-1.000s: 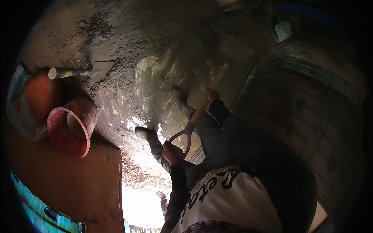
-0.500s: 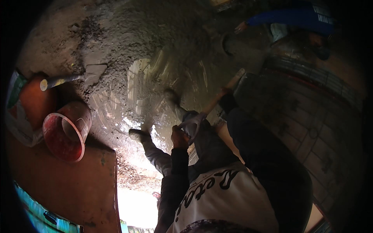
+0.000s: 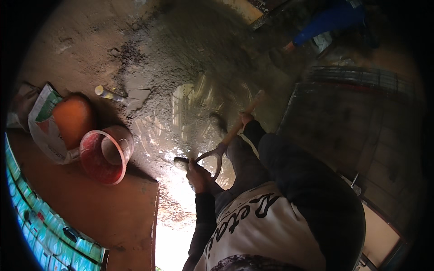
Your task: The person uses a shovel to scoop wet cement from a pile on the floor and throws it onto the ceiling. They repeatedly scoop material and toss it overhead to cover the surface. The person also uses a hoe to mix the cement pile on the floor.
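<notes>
My left hand [image 3: 199, 176] is closed on the Y-shaped grip of a shovel [image 3: 233, 133] with a wooden shaft. Further along that shaft, my right hand [image 3: 246, 118] wraps round it. The shaft slants away to the upper right over wet grey cement mix [image 3: 181, 49]; its blade is too dark to make out. Around my boots [image 3: 181, 162], the mix is thin and shiny, with scraped pale streaks.
On the left a red-lined bucket [image 3: 125, 149] lies tipped beside an orange rounded object [image 3: 74, 119] and a white-green sack [image 3: 40, 122]. A short-handled tool [image 3: 110, 94] rests by the mix. A co-worker's blue sleeve [image 3: 332, 20] is at upper right, beyond a dark grid-like panel [image 3: 352, 113].
My view has swung left, so the bucket and sack appear further right. Both hands have drawn the shovel back toward me and leftward over the mix. The co-worker's arm has shifted.
</notes>
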